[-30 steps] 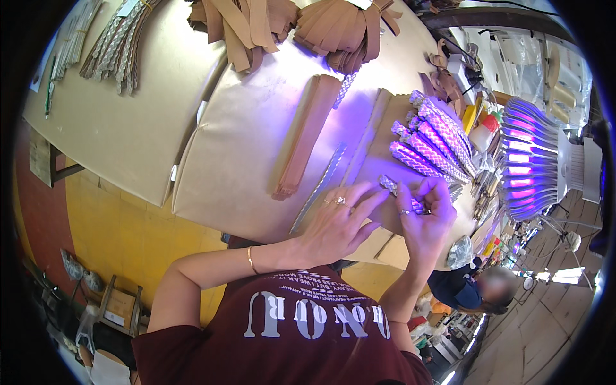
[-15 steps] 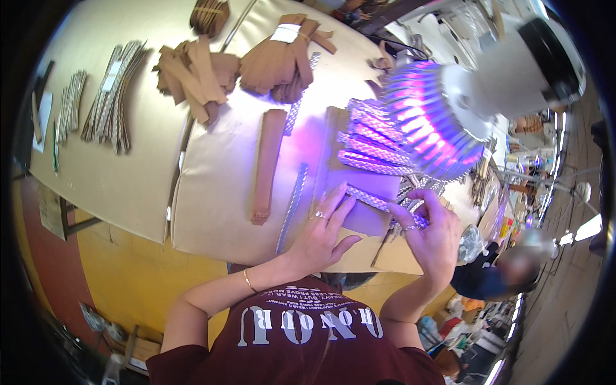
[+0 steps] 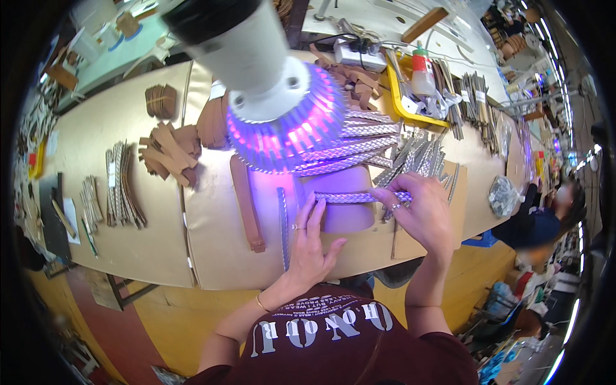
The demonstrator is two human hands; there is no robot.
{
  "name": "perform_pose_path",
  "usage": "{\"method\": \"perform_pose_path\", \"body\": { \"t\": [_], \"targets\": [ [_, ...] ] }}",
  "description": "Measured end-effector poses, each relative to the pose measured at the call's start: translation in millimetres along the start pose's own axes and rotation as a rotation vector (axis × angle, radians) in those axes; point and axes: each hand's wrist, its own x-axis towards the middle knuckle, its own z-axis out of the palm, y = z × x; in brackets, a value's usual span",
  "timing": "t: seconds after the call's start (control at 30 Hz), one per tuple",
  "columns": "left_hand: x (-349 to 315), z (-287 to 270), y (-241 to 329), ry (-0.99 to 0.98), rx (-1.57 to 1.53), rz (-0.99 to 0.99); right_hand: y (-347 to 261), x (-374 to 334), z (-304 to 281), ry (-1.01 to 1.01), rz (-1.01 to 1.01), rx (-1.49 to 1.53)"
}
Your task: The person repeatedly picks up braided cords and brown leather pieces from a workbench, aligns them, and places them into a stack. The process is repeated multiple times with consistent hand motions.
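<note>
A silvery braided strap (image 3: 346, 197) lies across a flat board (image 3: 350, 221) under purple lamp light. My right hand (image 3: 422, 208) pinches the strap near its right end between thumb and fingers. My left hand (image 3: 311, 250) is open, its outstretched fingertips resting at the strap's left end. Beyond the board, several more braided straps (image 3: 366, 142) lie side by side, their left ends hidden behind the lamp (image 3: 289, 125). A narrow braided strip (image 3: 283, 228) and a long brown strip stack (image 3: 246, 205) lie left of my left hand.
Loose braided strips (image 3: 417, 154) pile up at the right. Farther back stands a yellow tray (image 3: 401, 96) holding a glue bottle (image 3: 421, 72). Bundles of brown strips (image 3: 170, 151) and braided strips (image 3: 120, 186) lie left. A person (image 3: 539, 212) sits at the right.
The view has shifted, so the lamp now appears farther left and the yellow tray shows. The strap between my hands looks more level; my grip is much the same.
</note>
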Motion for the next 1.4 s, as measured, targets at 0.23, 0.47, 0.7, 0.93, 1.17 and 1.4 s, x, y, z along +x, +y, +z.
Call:
{"method": "perform_pose_path", "body": {
  "t": [0.23,0.47,0.7,0.93,1.17,1.4],
  "targets": [
    [2,-1,2,-0.014,0.094,-0.002,31,1,26,-0.067,0.07,0.291],
    [3,-4,6,-0.058,0.147,-0.011,60,-6,66,-0.161,0.251,0.826],
    [3,-3,9,-0.076,0.184,-0.025,73,-20,99,0.018,0.293,1.489],
    [0,0,7,-0.057,0.269,-0.024,68,-23,113,0.215,0.204,1.47],
    [-1,-1,7,-0.085,0.338,-0.052,61,-21,129,0.256,0.243,1.517],
    [-5,-3,5,-0.1,0.351,-0.056,56,-24,128,0.259,0.29,1.572]
  ]
}}
